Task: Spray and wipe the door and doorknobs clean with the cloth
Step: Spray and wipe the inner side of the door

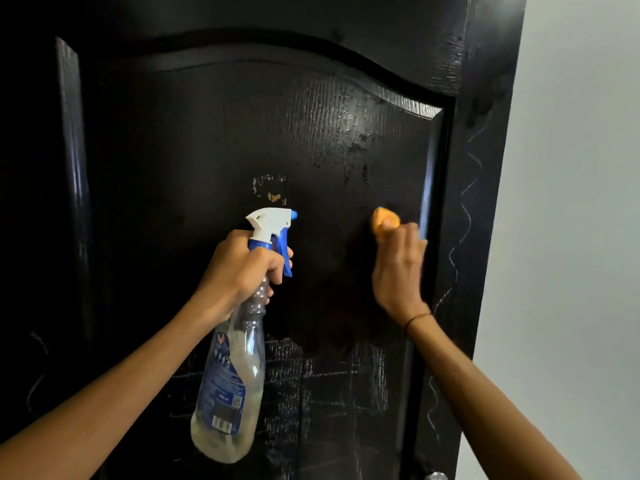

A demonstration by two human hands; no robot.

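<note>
Left grip [242, 268]: fingers curled round the neck of the bottle [232, 375], forefinger on the blue trigger [285, 254]; white nozzle head aimed at the door [207, 133]. Bottle clear plastic, blue label, tilted with its base toward the camera, a little pale liquid in the lower part.

Right grip [398, 268]: fingers bunched round the cloth [385, 221], orange, pressed against the raised panel just beside its right bevelled edge; most of the cloth hidden behind the fingers. Thin dark band [417, 318] on the right wrist. Slight motion blur on this hand.

Door: black, wood-grain finish, arched raised panel. Wet sheen and droplets on the upper right part of the panel, above the cloth. Pale rectangular residue mark [270, 188] above the nozzle, between the two hands. Chalk-like scribbles [346, 375] across the lower panel; wavy pale line [464, 216] down the right stile. Doorknob [436, 475]: only a metallic sliver visible at the bottom edge, below the right forearm, well apart from both hands.

Beyond the door's right edge: plain pale wall [571, 237].
</note>
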